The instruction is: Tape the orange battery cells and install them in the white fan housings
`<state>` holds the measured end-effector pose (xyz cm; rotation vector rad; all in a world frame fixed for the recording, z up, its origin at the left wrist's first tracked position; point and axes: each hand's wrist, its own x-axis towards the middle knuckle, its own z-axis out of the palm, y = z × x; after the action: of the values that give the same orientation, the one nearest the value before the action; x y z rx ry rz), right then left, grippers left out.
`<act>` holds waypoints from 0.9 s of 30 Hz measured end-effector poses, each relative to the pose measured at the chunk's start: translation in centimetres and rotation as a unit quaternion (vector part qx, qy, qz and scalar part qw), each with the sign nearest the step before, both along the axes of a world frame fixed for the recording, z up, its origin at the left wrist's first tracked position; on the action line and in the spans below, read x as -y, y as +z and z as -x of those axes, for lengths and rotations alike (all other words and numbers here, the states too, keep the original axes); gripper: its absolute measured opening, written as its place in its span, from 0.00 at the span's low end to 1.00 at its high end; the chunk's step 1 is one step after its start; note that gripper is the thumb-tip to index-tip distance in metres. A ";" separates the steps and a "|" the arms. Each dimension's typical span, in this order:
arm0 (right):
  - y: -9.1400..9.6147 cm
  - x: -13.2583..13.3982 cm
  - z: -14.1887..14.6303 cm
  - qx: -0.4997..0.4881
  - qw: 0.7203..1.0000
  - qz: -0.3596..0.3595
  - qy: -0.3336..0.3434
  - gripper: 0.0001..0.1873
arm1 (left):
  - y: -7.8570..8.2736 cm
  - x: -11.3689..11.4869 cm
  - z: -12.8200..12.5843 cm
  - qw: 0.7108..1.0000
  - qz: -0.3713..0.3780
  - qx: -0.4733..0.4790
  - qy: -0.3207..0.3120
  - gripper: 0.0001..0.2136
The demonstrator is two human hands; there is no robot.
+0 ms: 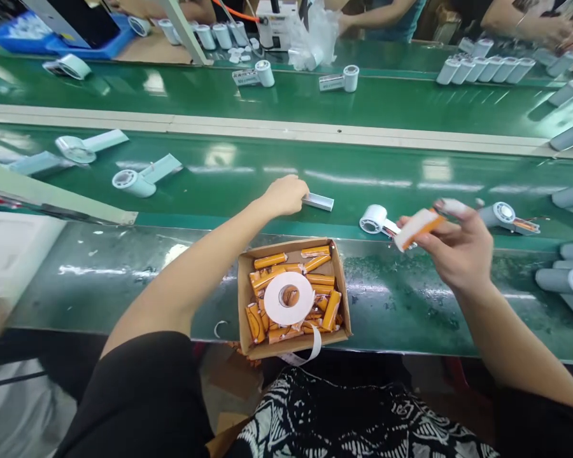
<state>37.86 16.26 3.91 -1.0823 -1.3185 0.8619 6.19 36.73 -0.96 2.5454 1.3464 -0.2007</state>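
Note:
My left hand (286,194) is closed at the left end of a pale, hollow handle shell (319,202) on the green belt. Its fingertips are partly hidden. My right hand (458,245) grips an orange battery (419,229) with a white strip along its side, held over the belt's near edge. Just left of that battery lies a white fan head (374,219) with a narrow stem and thin wires. In front of my body, a cardboard box (242,305) holds several orange batteries (332,310), with a roll of white tape (275,304) on top.
More fan bodies (134,182) lie on the belt at left, and others (561,280) at right. A pale divider rail (286,127) separates the two belts. Co-workers' arms (379,14) are across the line. A slanted frame (57,191) stands at left.

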 end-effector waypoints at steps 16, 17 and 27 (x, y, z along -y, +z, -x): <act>-4.3 -16.2 8.2 0.608 0.776 0.024 0.166 0.18 | 0.9 -0.1 -1.7 0.998 -0.010 0.035 0.047 0.14; -4.1 -16.1 8.3 0.639 0.751 0.032 0.164 0.19 | 0.7 -0.2 -1.8 0.997 -0.012 0.045 0.055 0.14; -2.4 -17.0 12.0 0.737 0.631 0.073 0.229 0.23 | 2.5 2.1 -3.0 0.982 -0.025 0.137 0.130 0.16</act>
<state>25.88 33.28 1.56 -1.6838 -3.0386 0.2298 9.23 34.62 1.49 2.2980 1.5647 0.2287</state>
